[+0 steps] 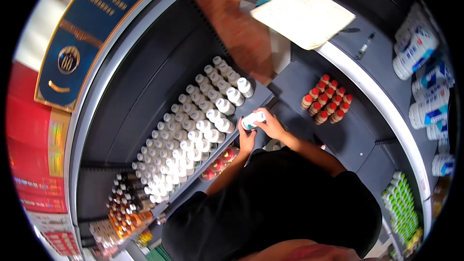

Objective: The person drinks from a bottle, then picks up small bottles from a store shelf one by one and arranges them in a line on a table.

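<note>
A white bottle (250, 121) with a printed label lies tilted between my two hands, in front of the shelf edge. My left hand (247, 138) closes on its left end from below. Around its right end wrap the fingers of my right hand (272, 125). Just beyond my hands, rows of white bottles (225, 106) with white caps stand upright on the dark shelf (263, 95). The label's print is too small to read.
Brown bottles with red caps (323, 102) stand grouped on the right shelf. Above lie paper sheets (304, 17) and a marker (366, 45). Dark and amber bottles (123, 203) fill the lower left, green-and-white bottles (401, 203) the lower right, white-and-blue tubs (416, 51) the far right.
</note>
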A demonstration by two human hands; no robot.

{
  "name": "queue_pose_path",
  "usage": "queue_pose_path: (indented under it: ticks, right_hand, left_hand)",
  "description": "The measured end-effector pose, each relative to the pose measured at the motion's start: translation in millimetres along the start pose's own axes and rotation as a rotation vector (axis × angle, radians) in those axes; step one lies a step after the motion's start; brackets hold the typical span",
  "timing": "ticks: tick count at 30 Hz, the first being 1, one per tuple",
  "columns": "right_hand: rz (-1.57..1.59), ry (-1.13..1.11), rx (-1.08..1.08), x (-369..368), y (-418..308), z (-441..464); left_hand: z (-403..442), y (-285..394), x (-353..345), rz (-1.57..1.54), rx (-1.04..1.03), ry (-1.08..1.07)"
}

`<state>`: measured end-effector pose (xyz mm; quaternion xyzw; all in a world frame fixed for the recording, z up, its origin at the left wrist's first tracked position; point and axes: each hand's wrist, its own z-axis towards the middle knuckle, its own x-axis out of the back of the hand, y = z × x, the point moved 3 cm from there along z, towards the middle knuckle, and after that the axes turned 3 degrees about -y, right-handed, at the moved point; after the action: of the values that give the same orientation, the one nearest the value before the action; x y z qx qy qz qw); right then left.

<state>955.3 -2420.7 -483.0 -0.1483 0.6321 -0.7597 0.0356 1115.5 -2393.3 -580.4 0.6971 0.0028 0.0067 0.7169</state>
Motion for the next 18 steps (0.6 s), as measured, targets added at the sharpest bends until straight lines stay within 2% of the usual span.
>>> queue_pose_path:
  ticks: [1,4,7,8,9,11,12,15,16,18]
  right_hand:
    - [-0.026,-0.021,-0.024,3,3,-10]
    - [-0.008,0.093,0.021,8,19,-38]
    - [-0.109,0.164,-0.145,24,42,-67]
    - [-0.117,0.212,-0.200,27,50,-77]
    - [-0.137,0.199,-0.328,31,52,-89]
    - [-0.164,0.172,-0.589,38,53,-120]
    - [-0.218,0.198,-0.583,36,58,-136]
    - [-0.137,0.246,-0.762,23,73,-187]
    - [0.049,0.286,-0.864,17,55,-204]
    - [0.058,0.382,-0.936,-4,60,-239]
  left_hand:
    - [0,4,-2,0.127,-0.047,-0.011]
    - [-4,-2,-15,-0.044,0.232,-0.168]
    - [-15,-10,-27,-0.183,0.546,-0.332]
    - [-22,-10,-29,-0.111,0.663,-0.409]
    - [-29,-6,-33,-0.202,0.741,-0.529]
    - [-36,-46,-35,-0.303,0.916,-0.771]
    - [-46,-42,-40,-0.235,0.979,-0.823]
    - [-71,-39,-49,-0.180,1.079,-0.983]
    - [-79,-45,-49,-0.065,1.043,-1.025]
    - [-94,-49,-49,-0.012,1.131,-1.124]
